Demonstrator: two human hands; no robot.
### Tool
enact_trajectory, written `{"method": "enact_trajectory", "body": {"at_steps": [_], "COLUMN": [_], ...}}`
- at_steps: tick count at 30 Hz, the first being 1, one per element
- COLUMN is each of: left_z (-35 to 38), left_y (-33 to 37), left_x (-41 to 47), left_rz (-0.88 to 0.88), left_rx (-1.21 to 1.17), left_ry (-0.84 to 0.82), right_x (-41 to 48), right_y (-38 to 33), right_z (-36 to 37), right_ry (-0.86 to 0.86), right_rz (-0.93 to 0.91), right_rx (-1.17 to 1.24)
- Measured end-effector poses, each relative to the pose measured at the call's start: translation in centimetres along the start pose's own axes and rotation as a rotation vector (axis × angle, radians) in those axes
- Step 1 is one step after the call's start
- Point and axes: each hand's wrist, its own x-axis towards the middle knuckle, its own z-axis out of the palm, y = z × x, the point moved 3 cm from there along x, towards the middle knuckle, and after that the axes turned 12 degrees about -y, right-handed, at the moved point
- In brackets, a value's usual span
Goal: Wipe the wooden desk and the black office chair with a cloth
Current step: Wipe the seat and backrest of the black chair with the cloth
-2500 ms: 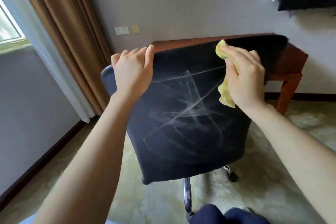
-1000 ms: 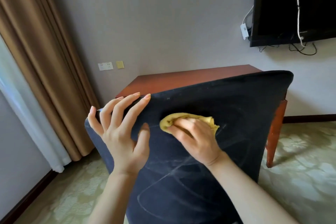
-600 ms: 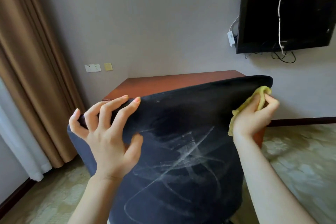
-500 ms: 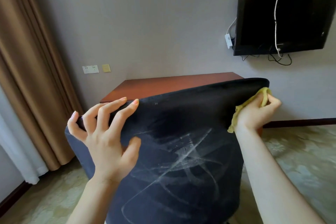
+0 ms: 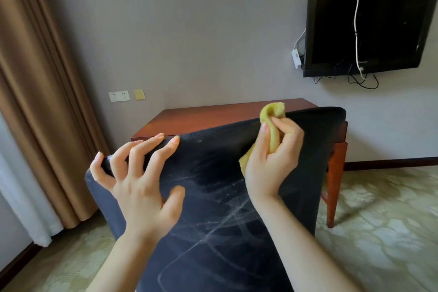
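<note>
My right grip (image 5: pixel 272 156) holds the yellow cloth (image 5: pixel 272 123) at the top edge of the black chair (image 5: pixel 213 197); my left grip (image 5: pixel 139 180), fingers spread, steadies its top-left corner; pale streaks remain on the chair back; the table (image 5: pixel 201 118) behind appears finished, I judge.

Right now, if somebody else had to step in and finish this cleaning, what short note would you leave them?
Left hand: open, fingertips on the top edge of the black office chair backrest, steadying it.
Right hand: grip on the bunched yellow cloth, at the backrest's top edge.
Wooden desk: just behind the chair.
Done: hard to tell; pale streaks cross the backrest.
Left: probably the streaked backrest and the rest of the chair; whether the desk is wiped is unclear.
</note>
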Motion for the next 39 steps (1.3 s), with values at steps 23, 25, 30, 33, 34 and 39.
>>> {"method": "enact_trajectory", "body": {"at_steps": [23,25,30,33,34,39], "left_z": [-3.3,-3.0,-3.1,-3.2,-3.3,-3.8], "left_y": [8.1,8.5,6.8,6.1,6.0,4.5], "left_x": [-2.9,-3.6,-4.2,-4.0,-4.0,-2.7], "left_rz": [-0.47,-0.481,-0.52,-0.507,-0.505,-0.469], "left_rx": [-1.163,-1.163,-0.953,-0.903,-0.902,-0.768], "left_ry": [-0.524,-0.578,-0.434,-0.483,-0.501,-0.405], "right_x": [0.9,0.8,0.6,-0.2,-0.8,-5.9], "right_y": [-6.3,-5.8,-4.7,-4.3,-4.3,-4.5], "right_z": [-4.7,-5.4,-6.0,-5.6,-5.2,-4.3], "right_ry": [-1.081,-1.093,-1.128,-1.137,-1.134,-1.138], "right_rz": [0.64,0.626,0.562,0.562,0.587,1.115], "right_rx": [0.703,0.627,0.421,0.371,0.369,0.828]}}
